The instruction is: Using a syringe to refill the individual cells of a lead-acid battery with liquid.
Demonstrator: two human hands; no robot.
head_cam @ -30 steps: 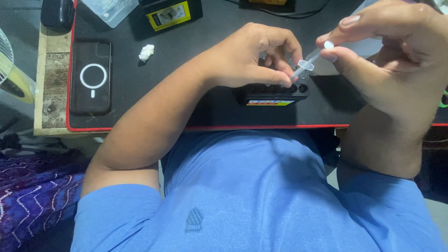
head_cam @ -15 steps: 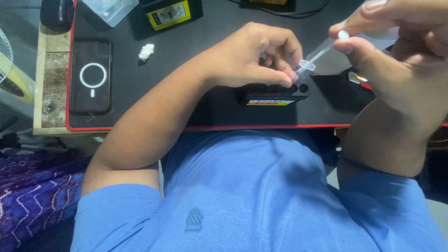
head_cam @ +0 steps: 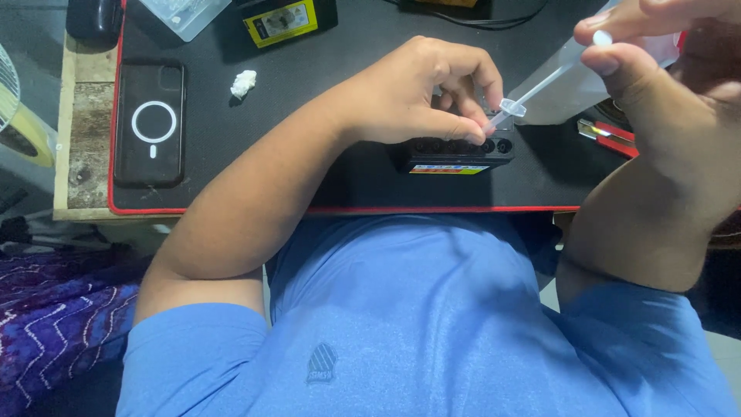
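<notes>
From the head camera I look down on a bench (head_cam: 85, 131) with a black mat (head_cam: 340, 85) that has a red edge; below it I see the blue shirt (head_cam: 417, 324) of the person.

On the mat stands a small black battery (head_cam: 455, 154) with a row of round holes on top and a yellow and red label on its front side. The left hand (head_cam: 432, 96) rests on this battery, fingers curled, and pinches something small at the holes; what exactly it pinches I cannot tell. The right hand (head_cam: 664, 54) is higher and to the right, closed around the back end of a thin clear syringe (head_cam: 532, 93). The long axis of the syringe goes diagonally, from the right hand down and left, and its tip meets the left fingers just above the rightmost holes. So the left hand is the nearer one to the battery.

At the left lies a black phone (head_cam: 150, 123) with a white ring on its back, and beside it a small white crumpled wad (head_cam: 244, 83). At the top stands a black box with a yellow label (head_cam: 285, 19). A red-handled tool (head_cam: 606, 135) lies at the right.
</notes>
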